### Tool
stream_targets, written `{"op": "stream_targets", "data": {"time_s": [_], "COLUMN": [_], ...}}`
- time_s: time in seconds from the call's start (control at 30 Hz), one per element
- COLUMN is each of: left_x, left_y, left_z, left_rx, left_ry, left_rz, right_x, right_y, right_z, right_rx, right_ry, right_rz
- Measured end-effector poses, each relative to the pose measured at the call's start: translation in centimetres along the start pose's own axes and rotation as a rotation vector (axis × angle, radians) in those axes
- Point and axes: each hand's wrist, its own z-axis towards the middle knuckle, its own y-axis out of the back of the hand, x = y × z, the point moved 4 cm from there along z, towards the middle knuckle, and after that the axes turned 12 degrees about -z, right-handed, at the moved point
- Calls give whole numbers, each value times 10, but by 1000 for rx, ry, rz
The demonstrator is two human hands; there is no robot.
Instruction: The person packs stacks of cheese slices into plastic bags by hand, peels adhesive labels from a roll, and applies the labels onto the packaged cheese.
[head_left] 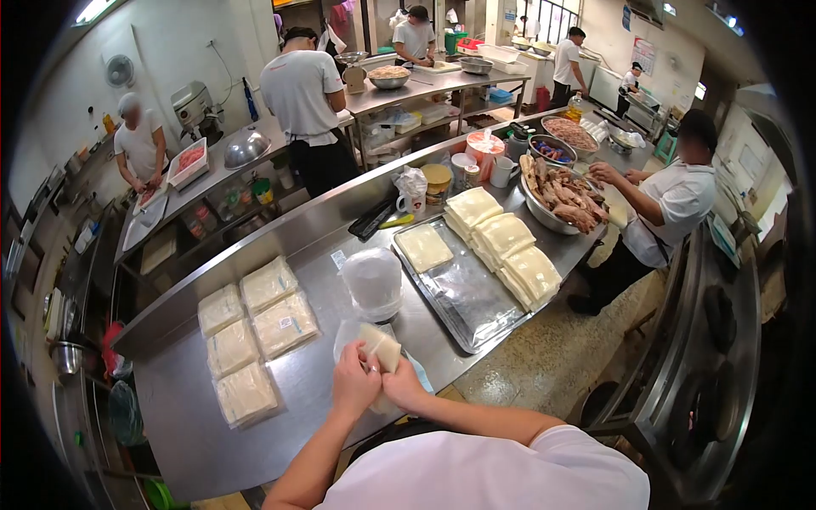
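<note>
A small stack of pale square wrapper sheets point(382, 347) is between my hands above the table's near edge. My left hand point(355, 382) is closed around its left side, and my right hand point(405, 388) grips its lower right corner. A clear plastic bag point(347, 335) lies around or behind the stack; how far the sheets sit inside it I cannot tell. Just beyond stands a round translucent plastic-wrapped tub point(371, 280). To the left lie several bagged wrapper packs point(286, 325). On the right, a metal tray point(463, 319) holds one low stack point(423, 247) and a row of overlapping stacks point(501, 242).
A raised metal ledge point(255, 246) runs along the table's far side. Near it stand a white mug point(503, 172), a yellow-lidded tub point(438, 180) and a black tray point(372, 219). At right, a co-worker point(680, 187) handles meat in a bowl point(552, 223). Other people work behind.
</note>
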Motion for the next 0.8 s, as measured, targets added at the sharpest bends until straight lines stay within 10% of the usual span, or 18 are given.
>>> {"op": "stream_targets", "data": {"time_s": [0.27,0.37,0.8], "left_x": [-33,-47,-49], "left_y": [-13,-19,-19], "left_z": [15,-1,-51], "left_rx": [247,332,358], "left_ry": [-309,-243,-240], "left_rz": [33,-69,18], "right_x": [-12,-17,28], "right_y": [-10,-5,78], "right_z": [-17,-14,-13], "right_rx": [204,123,-279], "right_ry": [-117,-305,-382], "right_rz": [-11,648,876]}}
